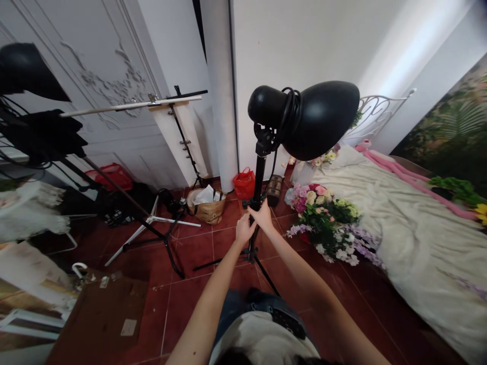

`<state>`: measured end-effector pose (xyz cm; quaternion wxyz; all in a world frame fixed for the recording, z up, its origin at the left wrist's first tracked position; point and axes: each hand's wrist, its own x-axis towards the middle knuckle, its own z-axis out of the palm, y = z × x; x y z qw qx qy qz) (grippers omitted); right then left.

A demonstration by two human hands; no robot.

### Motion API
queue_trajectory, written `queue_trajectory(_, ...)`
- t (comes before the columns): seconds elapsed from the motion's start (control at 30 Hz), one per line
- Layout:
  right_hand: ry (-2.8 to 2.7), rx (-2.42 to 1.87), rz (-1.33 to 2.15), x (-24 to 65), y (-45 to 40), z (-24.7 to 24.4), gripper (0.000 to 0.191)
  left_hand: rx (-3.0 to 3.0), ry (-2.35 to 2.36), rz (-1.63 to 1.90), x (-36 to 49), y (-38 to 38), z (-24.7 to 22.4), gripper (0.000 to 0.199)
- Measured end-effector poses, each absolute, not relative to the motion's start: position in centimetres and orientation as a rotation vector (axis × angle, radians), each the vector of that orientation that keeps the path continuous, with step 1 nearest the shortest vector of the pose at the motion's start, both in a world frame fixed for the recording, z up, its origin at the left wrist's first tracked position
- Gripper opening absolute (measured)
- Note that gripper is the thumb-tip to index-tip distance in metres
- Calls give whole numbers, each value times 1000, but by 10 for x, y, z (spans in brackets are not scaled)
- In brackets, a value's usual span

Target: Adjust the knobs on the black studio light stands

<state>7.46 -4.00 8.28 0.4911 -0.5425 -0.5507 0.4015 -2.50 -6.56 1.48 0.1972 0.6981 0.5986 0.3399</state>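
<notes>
White walls meet a red tiled floor [190, 258], with a bed [414, 238] on the right and flowers [323, 218] lying beside it. A second lamp [30, 71] stands at the left, and a red bag [244, 183] and a basket [208, 213] sit at the far wall.

The lamp [323, 119] you are working with is in the middle, fixed on top of its stand [261, 175], its head pointing right. Your left hand [244, 229] and right hand [263, 215] meet on the pole below it, closed around it near the collar; some fingers are hidden.

As far as shows, the lamp is mounted, its cord [292, 109] is looped around the head and the legs [266, 276] are spread. Work at the collar seems unfinished; you cannot tell whether it is tight.
</notes>
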Motion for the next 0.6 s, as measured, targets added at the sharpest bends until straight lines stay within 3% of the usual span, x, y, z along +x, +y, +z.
queue_trajectory(0.1,-1289,-1360,769,64,-28,79,51,1950,1673,988,-25,-65,12,35)
queue_trajectory(0.37,-1390,-1398,721,59,-16,78,7,1824,1582,1046,-25,-53,13,36)
queue_trajectory(0.6,-1545,-1199,761,71,-3,119,7,1507,1453,1228,-3,-20,28,19)
